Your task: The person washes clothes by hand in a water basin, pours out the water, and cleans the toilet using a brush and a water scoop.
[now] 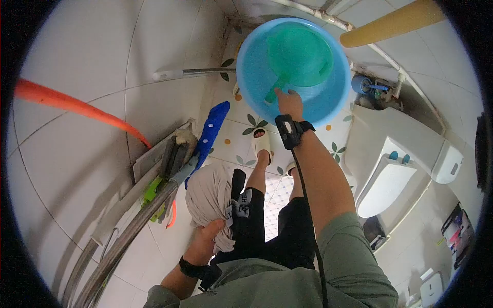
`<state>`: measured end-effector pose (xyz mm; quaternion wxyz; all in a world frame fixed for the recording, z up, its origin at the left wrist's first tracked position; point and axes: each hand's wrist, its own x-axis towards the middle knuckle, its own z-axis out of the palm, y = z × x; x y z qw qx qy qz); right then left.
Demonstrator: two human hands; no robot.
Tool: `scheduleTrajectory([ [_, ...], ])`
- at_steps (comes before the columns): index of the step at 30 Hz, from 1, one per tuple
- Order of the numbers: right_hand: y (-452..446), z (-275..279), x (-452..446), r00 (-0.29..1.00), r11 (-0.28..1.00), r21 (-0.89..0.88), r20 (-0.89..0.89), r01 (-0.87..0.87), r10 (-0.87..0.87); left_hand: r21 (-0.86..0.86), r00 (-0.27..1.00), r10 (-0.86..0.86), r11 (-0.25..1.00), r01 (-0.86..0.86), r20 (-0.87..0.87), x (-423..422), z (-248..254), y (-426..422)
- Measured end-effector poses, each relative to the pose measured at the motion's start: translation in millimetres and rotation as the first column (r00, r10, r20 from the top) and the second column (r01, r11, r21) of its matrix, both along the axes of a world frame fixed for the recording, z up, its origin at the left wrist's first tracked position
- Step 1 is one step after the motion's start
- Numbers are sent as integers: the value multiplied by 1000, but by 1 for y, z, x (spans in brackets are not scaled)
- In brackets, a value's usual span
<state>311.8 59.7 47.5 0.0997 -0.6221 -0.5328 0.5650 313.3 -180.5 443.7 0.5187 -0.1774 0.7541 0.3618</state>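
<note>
My left hand (208, 237) is closed around a bunched light beige cloth (208, 192) with a dark piece and a printed label at its right side. My right hand (290, 104) reaches over the near part of a large light blue basin (313, 105). Its fingers are at the handle of a green translucent dipper (299, 56), which lies inside the basin. The fingers look curled, and the palm side is hidden. A strapped device with a cable sits on the right wrist.
At the left stand mop poles (123, 233) with a blue mop head (213, 126) beside the tiled wall. A white toilet (387, 179) is on the right, with a blue brush holder (361, 84) behind it. A yellow pole (393, 23) juts in at the upper right.
</note>
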Motion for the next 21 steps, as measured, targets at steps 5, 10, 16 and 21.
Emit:
scheduleTrajectory([
  [5,21,-15,-16,987,989,-91,-102,118,-127,5,1000,-30,1000,30,9,-9,-4,-3],
  [10,23,18,-13,836,841,-276,-174,465,-520,-19,999,21,1000,-21,27,-16,-5,-8],
  [16,4,32,-10,850,863,-86,-148,498,-505,-17,995,94,995,-93,43,-18,-2,2],
  [21,21,16,0,936,940,-125,-115,319,-333,9,995,93,996,-93,24,-21,-4,3],
])
